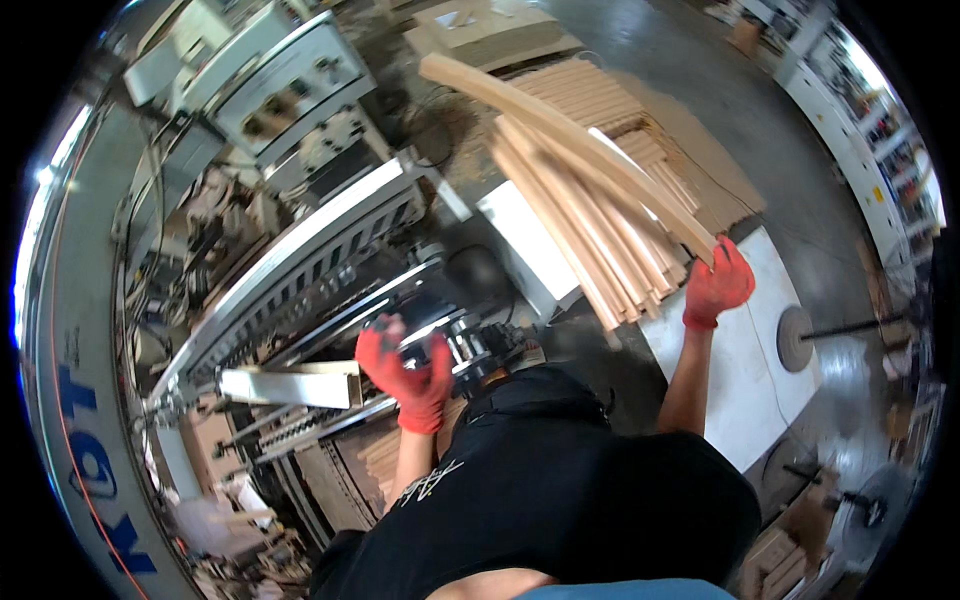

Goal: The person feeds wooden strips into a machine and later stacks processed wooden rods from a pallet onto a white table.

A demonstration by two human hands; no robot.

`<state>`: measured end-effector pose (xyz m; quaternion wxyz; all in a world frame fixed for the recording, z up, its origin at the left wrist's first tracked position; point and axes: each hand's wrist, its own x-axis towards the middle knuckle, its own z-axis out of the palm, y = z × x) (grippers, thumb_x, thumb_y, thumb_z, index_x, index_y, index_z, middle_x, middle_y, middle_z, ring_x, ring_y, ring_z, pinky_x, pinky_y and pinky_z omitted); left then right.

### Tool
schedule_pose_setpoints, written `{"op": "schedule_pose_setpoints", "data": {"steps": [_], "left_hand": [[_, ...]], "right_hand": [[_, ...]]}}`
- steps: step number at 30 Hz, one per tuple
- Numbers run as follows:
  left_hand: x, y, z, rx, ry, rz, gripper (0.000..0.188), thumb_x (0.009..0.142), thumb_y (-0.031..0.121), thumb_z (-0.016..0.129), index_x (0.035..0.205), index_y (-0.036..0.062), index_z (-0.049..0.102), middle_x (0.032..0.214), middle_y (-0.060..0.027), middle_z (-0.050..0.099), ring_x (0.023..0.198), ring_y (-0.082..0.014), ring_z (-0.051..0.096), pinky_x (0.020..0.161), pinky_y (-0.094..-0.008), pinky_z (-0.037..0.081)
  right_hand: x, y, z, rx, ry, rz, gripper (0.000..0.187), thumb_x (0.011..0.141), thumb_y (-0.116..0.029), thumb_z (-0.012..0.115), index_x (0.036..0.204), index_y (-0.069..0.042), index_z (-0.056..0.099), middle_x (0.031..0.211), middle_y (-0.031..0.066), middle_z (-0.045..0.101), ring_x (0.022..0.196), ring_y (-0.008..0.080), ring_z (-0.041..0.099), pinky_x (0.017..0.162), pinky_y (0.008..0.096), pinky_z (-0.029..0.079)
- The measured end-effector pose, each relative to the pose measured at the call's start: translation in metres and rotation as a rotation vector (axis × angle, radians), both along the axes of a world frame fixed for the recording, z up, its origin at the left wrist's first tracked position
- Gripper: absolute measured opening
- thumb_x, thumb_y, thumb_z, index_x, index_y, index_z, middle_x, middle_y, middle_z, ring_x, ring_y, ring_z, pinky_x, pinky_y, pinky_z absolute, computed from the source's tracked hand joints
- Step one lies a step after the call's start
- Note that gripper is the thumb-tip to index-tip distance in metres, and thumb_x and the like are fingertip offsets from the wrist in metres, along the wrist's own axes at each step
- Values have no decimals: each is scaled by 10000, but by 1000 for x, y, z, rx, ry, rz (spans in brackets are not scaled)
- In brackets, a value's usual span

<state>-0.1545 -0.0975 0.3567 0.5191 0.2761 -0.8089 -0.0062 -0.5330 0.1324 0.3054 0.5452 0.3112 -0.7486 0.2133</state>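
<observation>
My right hand point(718, 285), in a red glove, is closed around the near end of a long wooden strip point(500, 97). The strip slants away to the far left, above a stack of similar wooden strips point(590, 240). My left hand point(408, 372), also red-gloved, hangs over the machine on the left with its fingers apart and nothing visible in them. Close by it, a white-faced board point(290, 388) lies on the machine's metal rails.
A long machine bed with a slotted metal beam point(290, 250) runs along my left. More wooden strips point(575, 85) are piled beyond the stack. A white panel point(735, 400) lies to my right, beside a round-based stand point(795, 338). A fan point(875, 512) stands at lower right.
</observation>
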Motion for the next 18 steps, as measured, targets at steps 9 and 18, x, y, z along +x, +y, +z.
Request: {"op": "schedule_pose_setpoints", "data": {"steps": [9,18], "left_hand": [[-28,-13,52,-249,-242,-30,301,760,240,699,1059,268,680,1082,29,637,966,-177,611,951,-456,427],[18,-24,35,696,982,-323,380,881,380,730,1051,72,587,827,-49,564,704,-121,589,613,-295,485]], "right_hand": [[46,-60,114,228,31,586,266,736,-133,722,989,-53,702,994,131,721,831,305,684,760,402,532],[168,-144,89,49,-794,1199,517,817,-104,751,1267,14,526,1265,159,575,1173,295,559,1000,426,445]]}}
